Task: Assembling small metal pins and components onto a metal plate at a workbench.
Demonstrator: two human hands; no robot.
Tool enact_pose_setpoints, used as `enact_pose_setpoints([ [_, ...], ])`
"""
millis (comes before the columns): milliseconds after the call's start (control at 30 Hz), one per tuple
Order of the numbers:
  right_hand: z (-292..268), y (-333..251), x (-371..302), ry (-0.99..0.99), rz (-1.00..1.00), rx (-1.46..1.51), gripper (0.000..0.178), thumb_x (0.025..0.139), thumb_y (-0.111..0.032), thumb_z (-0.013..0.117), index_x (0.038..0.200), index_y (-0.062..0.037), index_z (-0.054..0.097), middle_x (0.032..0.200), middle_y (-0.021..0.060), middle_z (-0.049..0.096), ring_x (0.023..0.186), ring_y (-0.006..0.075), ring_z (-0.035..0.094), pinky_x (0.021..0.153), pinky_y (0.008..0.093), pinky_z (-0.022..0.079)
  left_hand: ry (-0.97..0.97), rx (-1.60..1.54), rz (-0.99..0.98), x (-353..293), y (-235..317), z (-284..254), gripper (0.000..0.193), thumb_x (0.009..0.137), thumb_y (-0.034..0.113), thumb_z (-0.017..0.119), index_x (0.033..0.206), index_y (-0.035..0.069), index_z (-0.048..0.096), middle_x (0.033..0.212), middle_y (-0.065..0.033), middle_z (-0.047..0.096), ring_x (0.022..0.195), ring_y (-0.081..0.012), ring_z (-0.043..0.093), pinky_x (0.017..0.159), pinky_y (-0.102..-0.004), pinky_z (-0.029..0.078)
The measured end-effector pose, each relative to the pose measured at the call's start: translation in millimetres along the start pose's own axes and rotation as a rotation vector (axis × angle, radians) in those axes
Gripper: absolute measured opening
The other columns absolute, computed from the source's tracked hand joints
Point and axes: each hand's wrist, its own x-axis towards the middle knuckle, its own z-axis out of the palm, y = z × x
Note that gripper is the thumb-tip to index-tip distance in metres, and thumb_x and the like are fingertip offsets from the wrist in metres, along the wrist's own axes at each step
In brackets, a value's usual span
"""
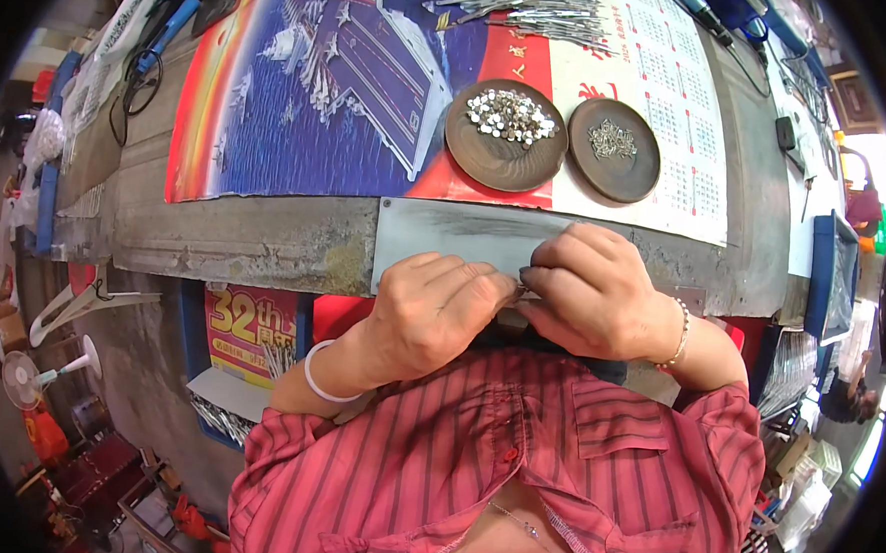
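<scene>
My left hand (pixel 432 304) and my right hand (pixel 598 297) meet fingertip to fingertip over the front edge of a grey metal plate (pixel 435 234). Both are closed in a pinch. Whatever lies between the fingers is tiny and mostly covered, so its kind does not show. Beyond the hands, a round brown dish (pixel 503 174) carries a heap of small white and brown round pieces (pixel 511 117). To its right, a smaller brown dish (pixel 620 184) contains little shiny metal bits (pixel 610 139).
A picture calendar sheet (pixel 269 157) covers much of the worn bench (pixel 235 231). Thin silvery metal strips (pixel 537 9) are piled at its far side. Blue-handled tools (pixel 167 30) and a cable lie far left. A blue tray (pixel 832 277) stands at the right edge.
</scene>
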Motion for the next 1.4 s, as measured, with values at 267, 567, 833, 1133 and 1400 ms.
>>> enact_pose_setpoints([
  [267, -2.7, 10.7, 4.3, -0.064, 0.011, 0.046, 0.022, 0.065, -0.009, 0.068, 0.077, -0.0026, 0.051, 0.077, 0.0094, 0.048, 0.068, 0.0256, 0.051, 0.057, 0.0343, 0.042, 0.048, 0.132, -0.002, -0.7, -0.1, 12.7, 0.019, 0.069, 0.002, 0.064, 0.087, 0.001, 0.056, 0.077, -0.0104, 0.06, 0.057, -0.0206, 0.057, 0.049, -0.0309, 0.042],
  [567, -2.8, 0.0, -3.5, -0.101, 0.363, 0.539, 0.013, 0.079, -0.009, 0.062, 0.081, 0.0008, 0.053, 0.073, 0.0123, 0.051, 0.066, 0.0274, 0.053, 0.057, 0.0344, 0.043, 0.029, 0.081, 0.03, -5.7, 7.9, 4.1, 0.026, 0.067, -0.004, 0.068, 0.088, 0.003, 0.055, 0.076, -0.0093, 0.061, 0.052, -0.022, 0.053, 0.048, -0.0322, 0.041],
  [833, -7.9, -6.1, 4.8, -0.057, -0.001, 0.003, 0.022, 0.071, -0.014, 0.068, 0.078, -0.0036, 0.05, 0.077, 0.0104, 0.047, 0.068, 0.0276, 0.051, 0.059, 0.0374, 0.043, 0.047, 0.028, -0.035, 2.7, 17.4, 0.8, 0.028, 0.067, -0.005, 0.068, 0.089, 0.003, 0.054, 0.075, -0.0089, 0.061, 0.056, -0.0251, 0.056, 0.051, -0.0344, 0.043],
  [1133, -10.1, -4.3, -5.2, -0.136, 0.341, 0.67, 0.008, 0.079, -0.004, 0.058, 0.082, 0.0017, 0.054, 0.074, 0.0144, 0.051, 0.067, 0.031, 0.054, 0.059, 0.0365, 0.044, 0.012, 0.236, 0.167, -1.6, 24.1, -5.2, 0.022, 0.071, 0.007, 0.061, 0.091, 0.0, 0.057, 0.081, -0.0115, 0.061, 0.056, -0.0189, 0.055, 0.049, -0.0299, 0.041],
  [1400, -14.8, -21.8, 2.7, -0.087, -0.007, 0.082, 0.024, 0.071, -0.015, 0.069, 0.082, -0.0043, 0.051, 0.079, 0.009, 0.048, 0.071, 0.0263, 0.053, 0.062, 0.0367, 0.044, 0.117, 0.062, -0.055, -10.5, 26.4, -0.5, 0.033, 0.072, -0.006, 0.068, 0.102, 0.0, 0.055, 0.08, -0.0097, 0.061, 0.055, -0.0251, 0.056, 0.05, -0.0355, 0.044],
])
